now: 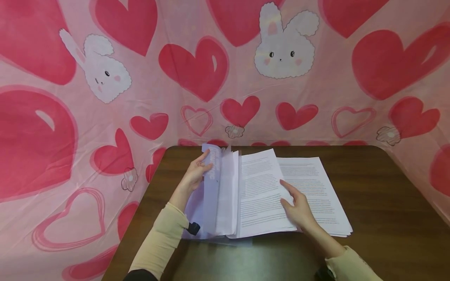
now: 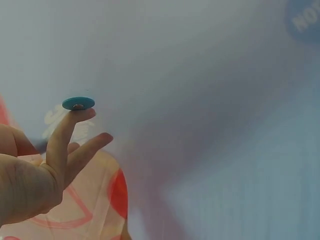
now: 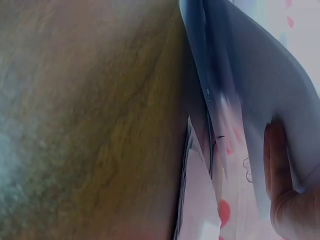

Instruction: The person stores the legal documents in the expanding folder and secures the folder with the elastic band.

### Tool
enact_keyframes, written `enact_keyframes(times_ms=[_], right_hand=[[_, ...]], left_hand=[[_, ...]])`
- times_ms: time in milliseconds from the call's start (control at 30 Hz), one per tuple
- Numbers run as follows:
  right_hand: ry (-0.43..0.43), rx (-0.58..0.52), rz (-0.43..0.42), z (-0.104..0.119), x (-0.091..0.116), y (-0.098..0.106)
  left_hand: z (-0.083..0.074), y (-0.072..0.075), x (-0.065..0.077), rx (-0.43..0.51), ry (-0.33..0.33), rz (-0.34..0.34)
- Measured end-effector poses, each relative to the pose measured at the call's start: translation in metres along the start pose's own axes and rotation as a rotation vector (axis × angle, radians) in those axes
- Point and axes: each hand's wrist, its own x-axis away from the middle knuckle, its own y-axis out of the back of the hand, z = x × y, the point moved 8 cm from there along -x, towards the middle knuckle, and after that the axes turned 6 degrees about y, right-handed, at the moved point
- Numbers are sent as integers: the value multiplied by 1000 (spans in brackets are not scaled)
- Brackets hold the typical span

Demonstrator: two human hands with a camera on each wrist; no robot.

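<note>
Cream sleeves [image 1: 159,236] flanked a lavender plastic folder [image 1: 211,199] and printed pages [image 1: 258,191]

Head view: the two sleeves were nearest, with a small black device [image 1: 193,228] by the left wrist. The left hand [image 1: 192,175] pinched the edge of the folder's cover, which stood raised at the left. The right hand [image 1: 298,205] gripped the right edge of the printed pages, with thumb and forefinger visible over the top sheet. Clear plastic pockets [image 1: 226,207] stood between cover and pages. A second paper stack [image 1: 316,191] lay to the right, its left part hidden under those pages, and the right hand and forearm crossed over it. Folder and papers were on a dark wooden table [image 1: 383,187]; a pink curtain [image 1: 168,89] printed with hearts and rabbits hung behind.

Left wrist view: the bluish cover filled most of the frame and blocked the pages. A teal round fastener [image 2: 78,103] sat at one fingertip, and a blue round emblem [image 2: 304,22] showed in the upper right corner.

Right wrist view: the tabletop took up the left half. Curved sheets partly hid the right hand's fingers [image 3: 280,160]; the thumb could not be made out.
</note>
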Motion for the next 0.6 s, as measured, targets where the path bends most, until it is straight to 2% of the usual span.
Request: enact_keyframes(times_ms=[233, 333, 600], right_hand=[[-16, 1, -26, 2, 0, 8], [7, -16, -43, 7, -1, 9], [96, -24, -91, 25, 1, -9]], left_hand=[[-6, 6, 3, -37, -28, -8], [-9, 10, 5, -33, -35, -16], [-15, 9, 3, 28, -41, 24]])
